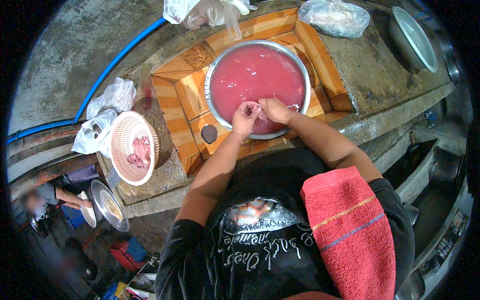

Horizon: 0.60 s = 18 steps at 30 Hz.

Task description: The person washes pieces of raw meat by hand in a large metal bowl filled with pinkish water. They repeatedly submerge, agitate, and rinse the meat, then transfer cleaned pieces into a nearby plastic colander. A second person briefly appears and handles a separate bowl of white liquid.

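Observation:
Before me a round metal basin (306,95) stands in a sunken basin lined with wood-patterned tiles, full of cloudy red water (255,78). Over its near edge both my hands meet at a small piece of pale pink meat (256,111). My left hand (243,120) pinches the piece between curled fingers and thumb. From the other side my right hand (275,110) grips it with its fingertips. Part of the meat is hidden by my fingers. To the left, a pink plastic colander (122,150) tilts on the concrete ledge, with several pieces of raw meat (140,152) inside.
The tiled sink (180,123) has a dark drain hole (209,134). Plastic bags (112,95) lie beside the colander; a filled clear bag (333,18) rests at the back. A blue hose (116,67) crosses the concrete. A large bowl (414,39) leans far right. Another person (71,198) is at lower left.

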Each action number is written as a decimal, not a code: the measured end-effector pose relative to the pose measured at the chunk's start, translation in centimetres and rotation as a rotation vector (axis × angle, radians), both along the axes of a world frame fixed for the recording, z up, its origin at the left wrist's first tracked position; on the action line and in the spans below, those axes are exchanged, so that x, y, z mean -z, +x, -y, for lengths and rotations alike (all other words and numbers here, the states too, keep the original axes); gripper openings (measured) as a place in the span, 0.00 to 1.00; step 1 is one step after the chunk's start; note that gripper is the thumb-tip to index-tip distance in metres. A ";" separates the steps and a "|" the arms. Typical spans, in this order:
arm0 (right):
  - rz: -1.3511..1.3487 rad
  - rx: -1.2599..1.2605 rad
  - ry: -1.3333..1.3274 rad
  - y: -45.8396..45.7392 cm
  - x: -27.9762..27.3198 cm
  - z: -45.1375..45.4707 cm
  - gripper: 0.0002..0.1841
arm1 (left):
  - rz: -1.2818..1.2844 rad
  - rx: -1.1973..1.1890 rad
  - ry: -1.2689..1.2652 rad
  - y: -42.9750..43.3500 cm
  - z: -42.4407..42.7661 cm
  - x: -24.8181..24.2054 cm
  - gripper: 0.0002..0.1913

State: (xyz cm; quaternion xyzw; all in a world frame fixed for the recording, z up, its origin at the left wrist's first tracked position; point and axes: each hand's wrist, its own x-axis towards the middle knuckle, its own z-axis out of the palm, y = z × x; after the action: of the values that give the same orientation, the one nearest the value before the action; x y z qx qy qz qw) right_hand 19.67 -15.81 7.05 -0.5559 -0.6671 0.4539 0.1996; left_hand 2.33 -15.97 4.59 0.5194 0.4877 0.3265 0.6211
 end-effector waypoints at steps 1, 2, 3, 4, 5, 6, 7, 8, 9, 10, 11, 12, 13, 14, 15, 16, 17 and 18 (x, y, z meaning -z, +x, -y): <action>0.082 -0.028 0.060 0.0 0.0 0.0 0.12 | -0.076 0.033 0.042 -0.1 -0.1 -0.2 0.12; 0.037 -0.009 0.043 -0.1 0.0 0.0 0.11 | -0.171 0.068 0.059 -0.2 -0.2 -0.5 0.12; 0.009 0.020 0.010 -0.1 0.0 0.0 0.11 | -0.294 0.105 0.037 -0.2 -0.3 -1.0 0.12; -0.011 0.050 -0.032 -0.1 0.0 0.1 0.11 | -0.315 0.098 0.095 -0.2 -0.2 -1.6 0.12; -0.066 0.074 -0.066 -0.2 0.0 0.1 0.11 | -0.364 0.093 0.113 -0.2 -0.1 -2.2 0.12; -0.113 0.099 -0.107 -0.2 0.1 0.1 0.12 | -0.388 0.080 0.166 -0.1 0.0 -2.8 0.12; -0.183 0.106 -0.125 -0.3 0.2 0.1 0.12 | -0.431 0.090 0.146 0.0 0.0 -3.3 0.12; -0.141 0.126 -0.106 -0.3 0.3 0.0 0.12 | -0.450 0.091 0.160 0.0 0.0 -3.6 0.12; -0.121 0.131 -0.066 -0.3 0.5 -0.1 0.12 | -0.459 0.085 0.191 0.1 0.0 -3.8 0.12; -0.069 0.135 -0.022 -0.3 0.6 -0.2 0.12 | -0.444 0.080 0.163 0.2 0.0 -3.8 0.13; -0.105 0.153 -0.016 -0.2 0.8 -0.4 0.12 | -0.419 0.067 0.151 0.3 -0.1 -3.7 0.13; -0.107 0.170 -0.007 0.0 1.0 -0.5 0.12 | -0.395 0.056 0.140 0.3 -0.1 -3.6 0.13; -0.089 0.195 -0.035 0.2 1.1 -0.6 0.13 | -0.333 0.042 0.184 0.3 0.0 -3.4 0.14; -0.103 0.153 -0.008 0.4 1.1 -0.6 0.13 | -0.272 0.028 0.228 0.3 0.0 -3.3 0.15; -0.095 0.118 -0.017 0.6 1.2 -0.5 0.13 | -0.242 0.023 0.214 0.4 0.1 -3.3 0.16; -0.088 0.084 -0.027 0.7 1.2 -0.4 0.13 | -0.234 0.039 0.265 0.3 0.2 -3.3 0.17; -0.068 0.043 0.008 0.8 1.1 -0.3 0.13 | -0.258 0.065 0.258 0.3 0.5 -3.5 0.18; -0.048 0.002 0.041 0.7 1.1 -0.2 0.13 | -0.292 0.092 0.242 0.3 0.7 -3.7 0.18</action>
State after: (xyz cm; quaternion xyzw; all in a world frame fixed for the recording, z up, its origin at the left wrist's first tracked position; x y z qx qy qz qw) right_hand 20.37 -15.61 5.96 -0.5414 -0.6707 0.4531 0.2275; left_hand 2.61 -16.66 8.25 0.6537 0.5055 0.2752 0.4913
